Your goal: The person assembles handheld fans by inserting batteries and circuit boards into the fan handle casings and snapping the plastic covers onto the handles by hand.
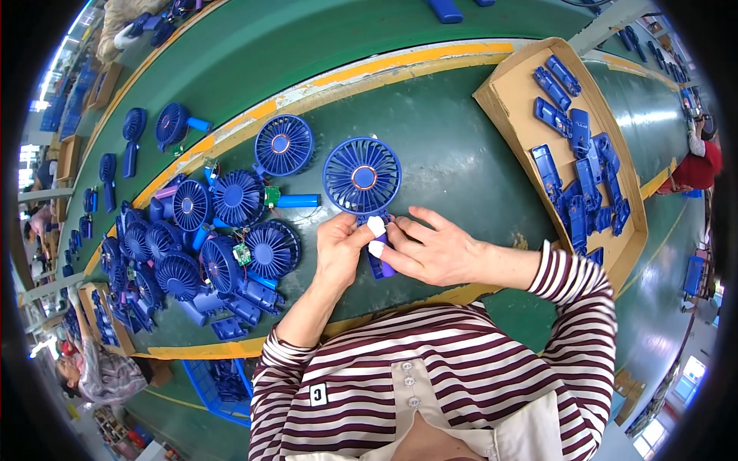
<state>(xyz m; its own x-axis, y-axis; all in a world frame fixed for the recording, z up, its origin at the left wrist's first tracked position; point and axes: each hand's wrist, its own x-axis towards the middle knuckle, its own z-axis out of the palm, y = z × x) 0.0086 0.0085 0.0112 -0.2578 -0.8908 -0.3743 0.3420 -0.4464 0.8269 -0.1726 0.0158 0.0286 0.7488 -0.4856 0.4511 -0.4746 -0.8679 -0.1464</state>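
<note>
A blue handheld fan (361, 192) lies in front of me on the green table, its round grille pointing away. My left hand (337, 247) pinches the neck of the fan from the left, thumb and fingers closed. From the other side my right hand (442, 250) grips the top of the handle, its fingers bent around it. White covers wrap a fingertip of each hand. Below them shows the handle (376, 267) with a purple cylindrical battery (387, 266) in it. My fingers hide the joint between grille and handle.
A heap of blue fans (178, 276) with loose batteries and green circuit boards spreads on the left. A cardboard tray (503, 115) of blue handle shells stands at the right. Beyond a yellow-edged rail runs a green conveyor (323, 46). A blue crate (201, 388) sits below the table's left.
</note>
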